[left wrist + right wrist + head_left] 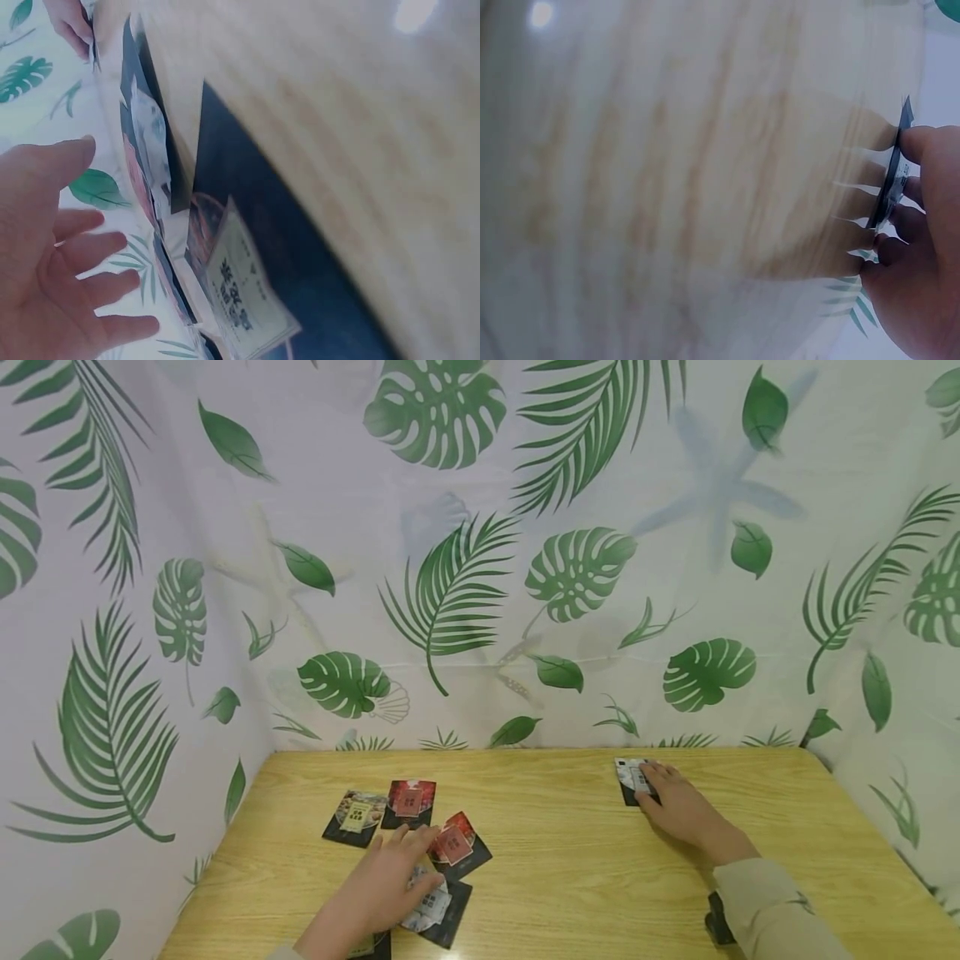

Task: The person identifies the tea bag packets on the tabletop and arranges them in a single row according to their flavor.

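Note:
My right hand pinches a flat black packet with a grey-white label near the table's back edge; in the right wrist view the packet shows edge-on, thumb and curled fingers about it. My left hand, fingers spread, hovers over a loose group of similar packets. These are a yellow-labelled packet, a red-labelled one, a second red-labelled one and a grey-white-labelled one. Under the left forearm another packet is mostly hidden; the left wrist view shows its cream label.
The packets lie on a wood-grain table. Leaf-printed white cloth hangs behind it and at both sides. A small black object sits at the right sleeve.

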`<state>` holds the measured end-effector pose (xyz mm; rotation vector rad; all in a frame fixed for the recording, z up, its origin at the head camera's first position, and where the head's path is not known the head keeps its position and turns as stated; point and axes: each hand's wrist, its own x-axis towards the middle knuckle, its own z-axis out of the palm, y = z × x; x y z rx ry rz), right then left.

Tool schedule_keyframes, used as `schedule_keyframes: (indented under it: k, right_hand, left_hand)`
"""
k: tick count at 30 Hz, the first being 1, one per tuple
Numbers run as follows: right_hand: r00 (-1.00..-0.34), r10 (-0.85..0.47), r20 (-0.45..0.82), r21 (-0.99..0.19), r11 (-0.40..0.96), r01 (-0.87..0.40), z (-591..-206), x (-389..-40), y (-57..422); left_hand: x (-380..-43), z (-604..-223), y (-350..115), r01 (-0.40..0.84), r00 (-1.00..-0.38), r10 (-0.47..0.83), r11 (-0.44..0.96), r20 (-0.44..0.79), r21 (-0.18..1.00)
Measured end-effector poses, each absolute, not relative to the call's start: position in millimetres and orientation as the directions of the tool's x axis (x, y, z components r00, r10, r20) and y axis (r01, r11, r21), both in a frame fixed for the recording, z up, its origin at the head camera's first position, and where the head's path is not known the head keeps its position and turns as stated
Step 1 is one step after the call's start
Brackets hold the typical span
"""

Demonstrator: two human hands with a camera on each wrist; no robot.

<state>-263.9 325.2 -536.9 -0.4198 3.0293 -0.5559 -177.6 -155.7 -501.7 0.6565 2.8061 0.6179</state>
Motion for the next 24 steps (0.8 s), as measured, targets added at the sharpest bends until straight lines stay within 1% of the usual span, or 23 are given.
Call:
schedule_keyframes:
  k: [5, 9, 16, 24]
  right_hand:
    - [-0.962, -0.271, 0.016, -0.350, 0.900, -0.260, -537, -264, 325]
    - [-0.962, -0.274, 0.013, -0.346, 0.901, -0.261, -537, -264, 325]
    - [-0.962, -0.274, 0.011, -0.348, 0.900, -0.260, -535, -264, 325]
    - [-0.961, -0.275, 0.012, -0.350, 0.900, -0.262, -535, -262, 323]
  left_hand:
    - [-162, -497, -153, 0.302, -0.910, 0.389, 0.860, -0.143, 0.412]
    - [-153, -499, -150, 0.258, -0.910, 0.362, 0.876, -0.201, 0.407]
    - [-145, -511, -145, 0.358, -0.877, 0.437, 0.872, -0.202, 0.333]
    - [-144, -518, -141, 0.447, -0.802, 0.534, 0.834, -0.268, 0.324]
